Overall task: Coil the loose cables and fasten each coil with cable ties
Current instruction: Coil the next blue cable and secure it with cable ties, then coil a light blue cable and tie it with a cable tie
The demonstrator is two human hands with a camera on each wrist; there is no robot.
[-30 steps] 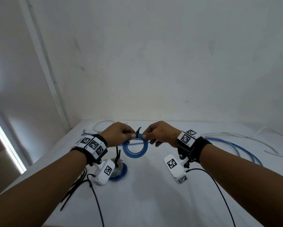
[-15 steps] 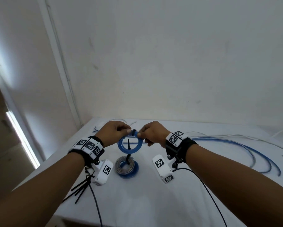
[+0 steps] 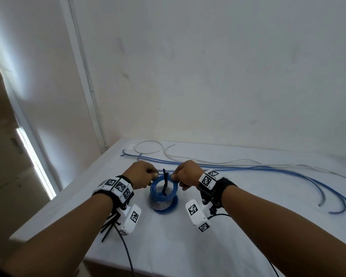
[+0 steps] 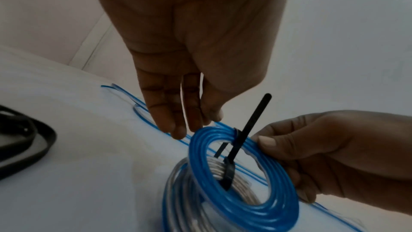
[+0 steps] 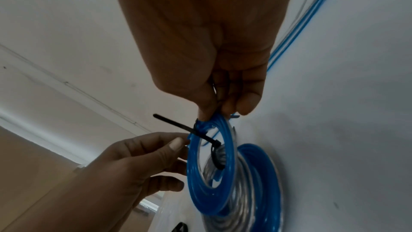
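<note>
A small blue cable coil (image 3: 153,189) hangs just above a stack of tied grey and blue coils (image 3: 165,209) on the white table (image 3: 188,246). My left hand (image 3: 142,176) pinches the coil's left rim and my right hand (image 3: 188,174) pinches its top right. A black cable tie (image 3: 164,173) is wrapped round the coil's top, its tail sticking up between the hands. The left wrist view shows the coil (image 4: 256,218) and the tie (image 4: 252,119). From the right wrist, the coil (image 5: 194,174) and tie (image 5: 176,123) show edge-on.
Loose blue cables (image 3: 268,168) and white cables (image 3: 208,161) trail across the back and right of the table. Spare black cable ties (image 3: 108,226) lie under my left wrist near the table's left edge. The wall stands close behind.
Both hands have carried the blue coil down and over the stack of tied coils. The tie's tail still points up.
</note>
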